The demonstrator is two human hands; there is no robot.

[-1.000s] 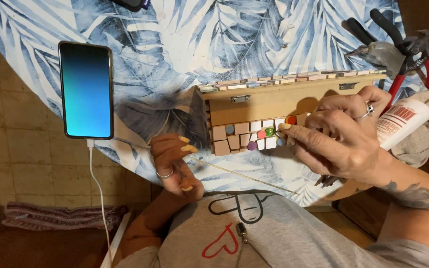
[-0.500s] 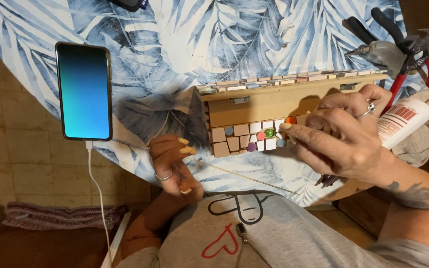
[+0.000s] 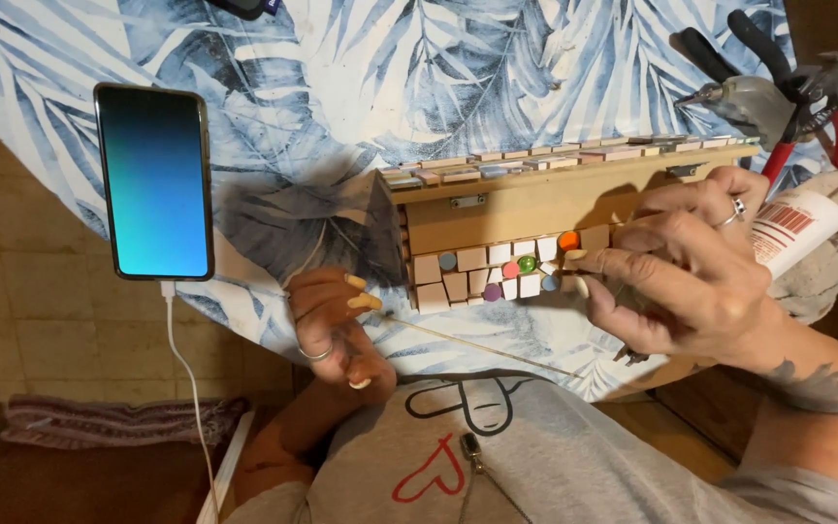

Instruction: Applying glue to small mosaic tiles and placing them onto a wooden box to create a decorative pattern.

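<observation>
A wooden box (image 3: 526, 204) lies on its side on a leaf-print tablecloth (image 3: 361, 87). Its front face carries square beige tiles (image 3: 458, 277) and small round coloured beads (image 3: 526, 264). A row of tiles lines its upper edge. My right hand (image 3: 681, 272) grips the box's right end, with index fingertip and thumb pinched at the tiles next to an orange bead (image 3: 568, 240). My left hand (image 3: 332, 325) is curled at the table's near edge, its fingers closed on the end of a thin wooden stick (image 3: 477, 344) that runs rightward under my right hand.
A phone (image 3: 152, 180) with a lit blue screen lies at the left, with a white cable (image 3: 186, 388) hanging off the table. Red-handled pliers (image 3: 821, 116), a metal tool with black handles (image 3: 739, 92), a white tube (image 3: 792, 228) and a grey cloth (image 3: 831, 277) crowd the right edge.
Both hands stay where they were on the box and the stick. Only the view shifts very slightly.
</observation>
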